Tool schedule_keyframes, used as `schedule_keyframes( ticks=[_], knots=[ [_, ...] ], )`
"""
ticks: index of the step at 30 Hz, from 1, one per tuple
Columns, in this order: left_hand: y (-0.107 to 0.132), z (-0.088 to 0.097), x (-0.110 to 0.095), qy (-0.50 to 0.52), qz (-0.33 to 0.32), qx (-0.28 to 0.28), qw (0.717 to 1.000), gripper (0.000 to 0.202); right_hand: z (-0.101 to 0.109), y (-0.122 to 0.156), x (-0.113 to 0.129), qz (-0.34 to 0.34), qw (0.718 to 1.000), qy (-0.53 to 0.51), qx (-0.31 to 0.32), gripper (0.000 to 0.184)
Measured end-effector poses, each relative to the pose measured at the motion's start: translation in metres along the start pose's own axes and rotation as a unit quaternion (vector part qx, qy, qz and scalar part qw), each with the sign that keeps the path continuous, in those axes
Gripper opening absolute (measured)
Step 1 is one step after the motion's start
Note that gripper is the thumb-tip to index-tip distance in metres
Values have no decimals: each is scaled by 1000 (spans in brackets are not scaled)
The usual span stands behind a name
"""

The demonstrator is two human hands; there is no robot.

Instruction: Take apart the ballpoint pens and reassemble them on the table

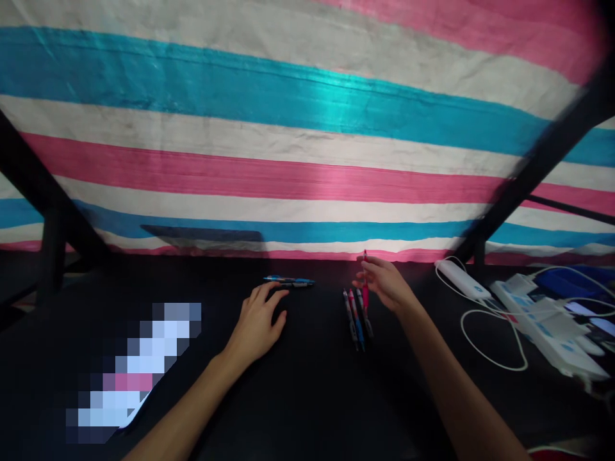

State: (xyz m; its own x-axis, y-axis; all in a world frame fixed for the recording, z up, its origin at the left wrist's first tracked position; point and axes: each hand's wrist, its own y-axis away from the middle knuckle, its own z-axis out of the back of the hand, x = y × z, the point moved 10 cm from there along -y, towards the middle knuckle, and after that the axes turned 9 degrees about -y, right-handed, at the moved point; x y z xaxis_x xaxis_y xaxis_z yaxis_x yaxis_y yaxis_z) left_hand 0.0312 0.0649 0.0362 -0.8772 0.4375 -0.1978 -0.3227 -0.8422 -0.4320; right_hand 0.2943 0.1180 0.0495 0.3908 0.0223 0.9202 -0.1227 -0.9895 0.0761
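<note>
Between the thumb and fingers of my right hand (384,282), a red pen (366,296) is held roughly upright above the dark table. Just below and left of it lie several pens (356,320) side by side, pointing away from me, with red, blue and grey parts. My left hand (262,320) rests on the table with its fingers spread. Its fingertips are beside a blue pen (302,281) lying crosswise with at least one darker pen; whether they touch, I cannot tell.
A lit, pixelated device (144,358) lies on the left of the black table (298,410). At the right are a white power strip (542,333), a white adapter (464,279) and looping cables. Behind hangs a striped sheet (288,179) between dark frame bars (542,153).
</note>
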Motion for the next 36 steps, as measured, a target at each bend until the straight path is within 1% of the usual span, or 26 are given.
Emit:
schedule_keyframes(
  ticks=[1,2,3,5,7,9,13,18,22,24,28,32,36],
  knots=[
    [0,-2,2,-9,6,5,1000,38,17,-1,3,24,997,61,-28,16],
    [0,-4,5,-19,13,10,1000,39,29,-2,1,31,992,118,-36,17],
    [0,-7,7,-29,20,14,999,41,39,-4,-3,24,984,173,-37,18],
    [-1,-11,13,-44,31,22,998,41,59,-5,-13,3,957,285,-48,20],
    [-1,-15,17,-52,39,29,997,40,70,-6,-22,-11,919,391,-47,19],
    [-1,-17,19,-55,42,33,997,39,73,-6,-31,-19,897,439,-42,16],
    [-2,-14,18,-63,45,31,996,38,67,-5,-37,-11,881,472,-37,15],
    [-3,-8,18,-85,61,34,994,34,57,-2,-34,10,863,504,-31,20],
    [-3,-6,18,-90,63,31,993,32,48,3,-32,25,856,516,-12,22],
    [-3,-6,18,-88,64,29,994,32,44,5,-33,27,858,513,1,23],
    [-2,-7,19,-74,63,29,995,25,39,8,-39,5,877,480,22,24],
    [-3,-11,20,-45,67,46,996,21,40,8,-40,-1,891,453,21,22],
    [-4,-11,19,-46,62,50,996,20,43,9,-41,-5,897,441,15,24]
  ],
)
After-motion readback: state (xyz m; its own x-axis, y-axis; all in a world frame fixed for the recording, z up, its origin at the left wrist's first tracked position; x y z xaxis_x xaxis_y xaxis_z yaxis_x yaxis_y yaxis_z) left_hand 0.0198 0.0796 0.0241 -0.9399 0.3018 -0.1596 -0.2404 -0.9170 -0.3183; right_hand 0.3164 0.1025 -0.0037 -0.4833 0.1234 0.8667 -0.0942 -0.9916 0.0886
